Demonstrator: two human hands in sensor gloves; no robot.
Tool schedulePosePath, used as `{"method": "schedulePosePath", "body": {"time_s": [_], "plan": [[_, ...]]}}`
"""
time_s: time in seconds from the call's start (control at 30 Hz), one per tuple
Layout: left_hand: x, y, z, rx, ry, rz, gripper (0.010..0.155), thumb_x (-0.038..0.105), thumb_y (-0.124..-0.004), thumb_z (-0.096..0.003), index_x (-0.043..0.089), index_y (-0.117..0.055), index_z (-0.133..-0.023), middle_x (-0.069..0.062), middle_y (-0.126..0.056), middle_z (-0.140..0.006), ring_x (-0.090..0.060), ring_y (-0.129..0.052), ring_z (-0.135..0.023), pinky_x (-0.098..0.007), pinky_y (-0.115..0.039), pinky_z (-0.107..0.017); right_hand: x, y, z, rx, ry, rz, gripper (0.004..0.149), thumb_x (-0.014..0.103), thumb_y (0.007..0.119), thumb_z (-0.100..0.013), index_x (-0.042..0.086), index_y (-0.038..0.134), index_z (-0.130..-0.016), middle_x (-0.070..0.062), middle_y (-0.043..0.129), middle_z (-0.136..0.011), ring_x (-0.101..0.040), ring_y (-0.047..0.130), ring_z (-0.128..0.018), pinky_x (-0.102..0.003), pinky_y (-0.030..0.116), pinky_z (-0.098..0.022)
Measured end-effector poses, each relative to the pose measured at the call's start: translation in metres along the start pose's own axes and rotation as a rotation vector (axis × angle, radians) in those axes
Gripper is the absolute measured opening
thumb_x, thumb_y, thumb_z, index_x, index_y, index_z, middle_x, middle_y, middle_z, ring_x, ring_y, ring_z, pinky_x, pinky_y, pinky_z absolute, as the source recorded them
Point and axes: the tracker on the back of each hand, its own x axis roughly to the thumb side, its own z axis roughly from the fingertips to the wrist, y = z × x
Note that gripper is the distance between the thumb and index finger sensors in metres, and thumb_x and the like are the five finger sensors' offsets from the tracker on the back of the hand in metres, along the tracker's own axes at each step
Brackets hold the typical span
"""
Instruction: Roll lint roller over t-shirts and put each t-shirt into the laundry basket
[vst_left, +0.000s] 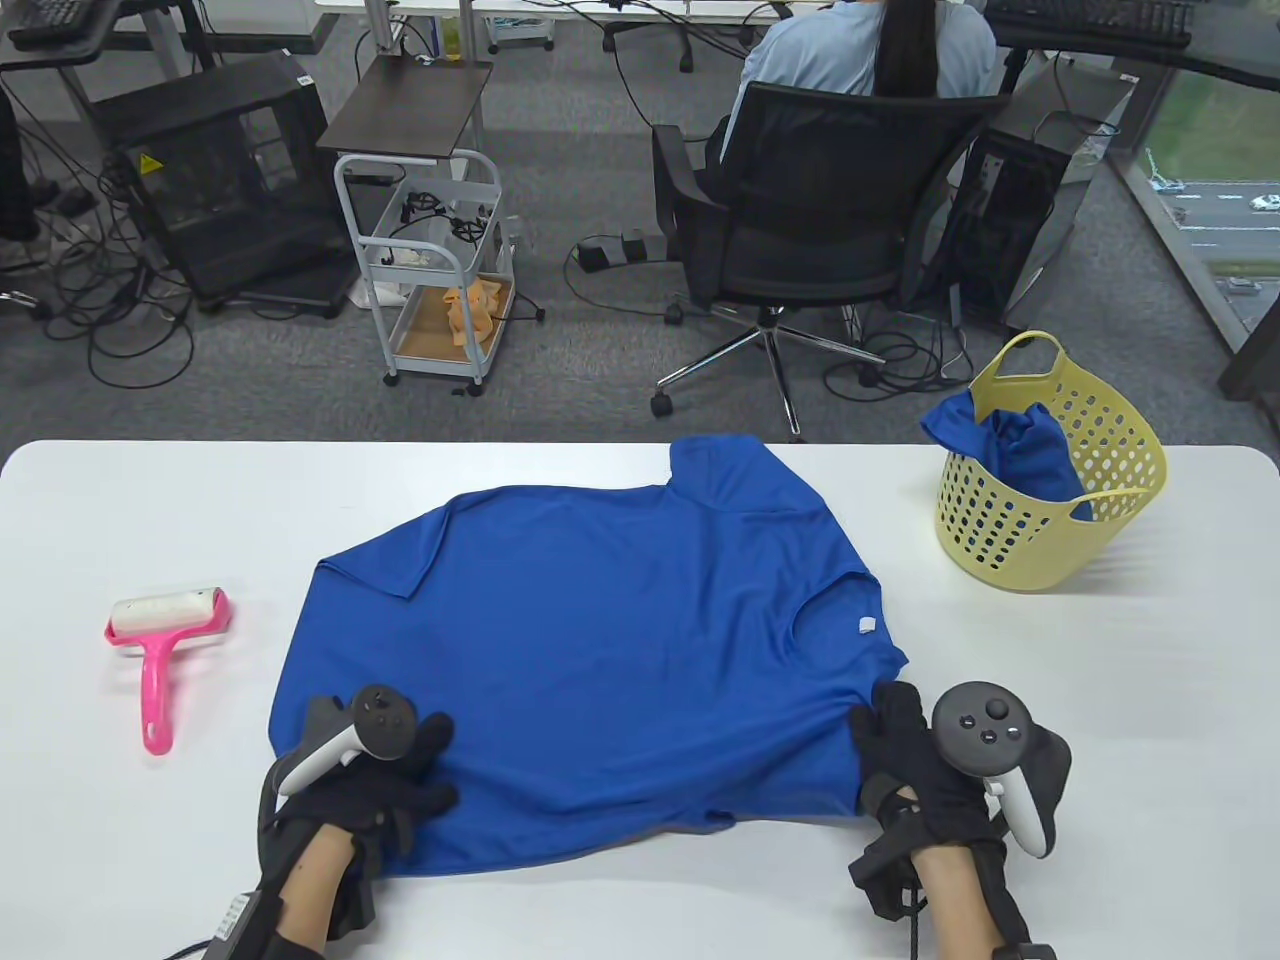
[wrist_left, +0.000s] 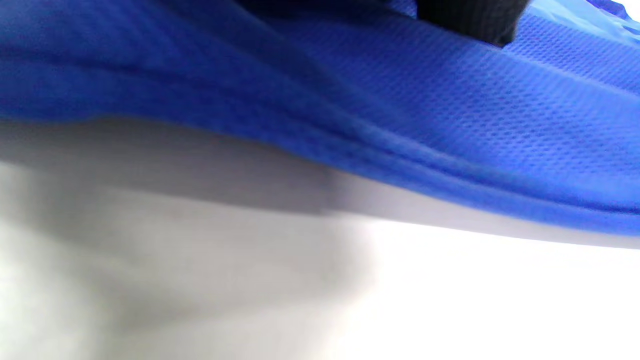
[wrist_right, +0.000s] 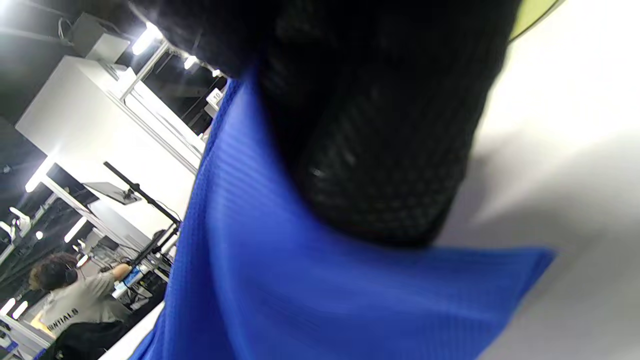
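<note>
A blue t-shirt (vst_left: 610, 650) lies spread across the middle of the white table (vst_left: 1100, 750), collar to the right. My left hand (vst_left: 415, 775) grips its near left edge. In the left wrist view that hem (wrist_left: 450, 125) hangs slightly off the table under a black fingertip (wrist_left: 470, 20). My right hand (vst_left: 885, 740) grips the near right corner, and the right wrist view shows gloved fingers (wrist_right: 370, 150) on the fabric (wrist_right: 325, 290). The pink lint roller (vst_left: 165, 640) lies alone at the table's left. At the far right a yellow laundry basket (vst_left: 1050, 545) holds another blue t-shirt (vst_left: 1020, 445).
Beyond the table's far edge a person sits in a black office chair (vst_left: 810, 220). A white trolley (vst_left: 430, 270) and cables stand on the floor. Bare table surface shows between the shirt and the basket.
</note>
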Motion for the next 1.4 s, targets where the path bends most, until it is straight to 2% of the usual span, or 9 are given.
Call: {"method": "schedulePosePath", "body": {"time_s": [0.27, 0.4, 0.47, 0.57, 0.7, 0.9, 1.03, 1.17, 1.4], "plan": [[0.000, -0.001, 0.000, -0.002, -0.001, 0.003, 0.074, 0.062, -0.062, -0.0525, 0.050, -0.014, -0.107, 0.008, 0.005, -0.113, -0.038, 0.007, -0.105, -0.068, -0.013, -0.069, 0.011, -0.022, -0.004, 0.132, 0.215, -0.112, 0.043, 0.028, 0.066, -0.058, 0.000, 0.056, -0.090, -0.024, 0.094, -0.074, -0.001, 0.111, -0.009, -0.009, 0.096, 0.006], [0.000, -0.001, 0.000, -0.002, -0.002, 0.007, 0.074, 0.062, -0.062, -0.0525, 0.049, -0.014, -0.107, 0.008, 0.005, -0.113, -0.038, 0.007, -0.104, -0.068, -0.013, -0.069, -0.021, -0.003, -0.020, 0.204, 0.423, 0.284, 0.044, 0.031, 0.070, -0.057, 0.007, 0.057, -0.092, -0.021, 0.090, -0.081, -0.007, 0.109, -0.018, -0.013, 0.093, -0.002], [0.000, -0.001, 0.000, -0.003, -0.002, 0.012, 0.074, 0.062, -0.063, -0.0525, 0.049, -0.015, -0.107, 0.008, 0.005, -0.113, -0.038, 0.007, -0.104, -0.068, -0.013, -0.069, -0.037, 0.008, -0.025, 0.246, 0.527, 0.597, 0.053, 0.040, 0.070, -0.056, 0.012, 0.052, -0.098, -0.016, 0.083, -0.091, -0.013, 0.107, -0.035, -0.020, 0.093, -0.018], [0.000, -0.001, 0.000, -0.004, -0.003, 0.015, 0.074, 0.061, -0.063, -0.0525, 0.049, -0.014, -0.107, 0.008, 0.005, -0.113, -0.038, 0.008, -0.104, -0.068, -0.013, -0.069, -0.040, 0.016, -0.028, 0.159, 0.506, 0.691, 0.064, 0.045, 0.068, -0.055, 0.011, 0.044, -0.104, -0.019, 0.069, -0.102, -0.025, 0.098, -0.063, -0.034, 0.089, -0.041], [0.000, -0.001, 0.000, -0.006, -0.002, 0.011, 0.074, 0.062, -0.063, -0.0524, 0.049, -0.014, -0.107, 0.008, 0.005, -0.113, -0.038, 0.008, -0.104, -0.068, -0.013, -0.069, -0.012, 0.037, -0.030, 0.096, 0.256, 0.583, 0.067, 0.047, 0.066, -0.055, 0.019, 0.037, -0.108, -0.018, 0.045, -0.116, -0.051, 0.063, -0.094, -0.060, 0.064, -0.064], [0.000, 0.004, 0.001, -0.024, 0.004, -0.015, 0.075, 0.061, -0.064, -0.0525, 0.050, -0.015, -0.108, 0.009, 0.003, -0.114, -0.037, 0.005, -0.106, -0.067, -0.015, -0.072, -0.006, 0.107, -0.035, 0.440, 0.043, 0.685, 0.075, 0.055, 0.061, -0.053, 0.027, 0.018, -0.108, -0.011, 0.010, -0.118, -0.049, 0.015, -0.101, -0.069, 0.033, -0.070], [-0.003, 0.033, 0.006, 0.038, 0.022, -0.017, 0.073, 0.055, -0.067, -0.0534, 0.041, -0.024, -0.112, 0.008, -0.029, -0.121, -0.033, -0.026, -0.116, -0.061, -0.033, -0.079, -0.031, 0.125, -0.037, 0.619, 0.110, 0.723, 0.076, 0.060, 0.045, -0.048, 0.031, -0.005, -0.098, -0.007, -0.014, -0.106, -0.044, -0.008, -0.092, -0.070, 0.014, -0.063], [-0.007, 0.090, -0.001, 0.131, 0.064, 0.108, 0.068, 0.050, -0.067, -0.0547, 0.038, -0.033, -0.112, 0.007, -0.043, -0.120, -0.028, -0.044, -0.117, -0.056, -0.038, -0.082, -0.036, 0.123, -0.036, 0.639, 0.132, 0.607, 0.077, 0.057, 0.053, -0.050, 0.033, -0.002, -0.099, -0.003, -0.016, -0.105, -0.040, -0.016, -0.090, -0.068, 0.004, -0.062], [-0.011, 0.142, -0.081, 0.232, 0.271, 0.036, 0.067, 0.047, -0.069, -0.0537, 0.037, -0.035, -0.111, 0.007, -0.046, -0.119, -0.028, -0.050, -0.115, -0.054, -0.042, -0.082, -0.037, 0.122, -0.036, 0.621, 0.127, 0.587, 0.077, 0.056, 0.054, -0.049, 0.033, 0.000, -0.099, -0.003, -0.015, -0.106, -0.040, -0.015, -0.091, -0.068, 0.004, -0.062]]}}
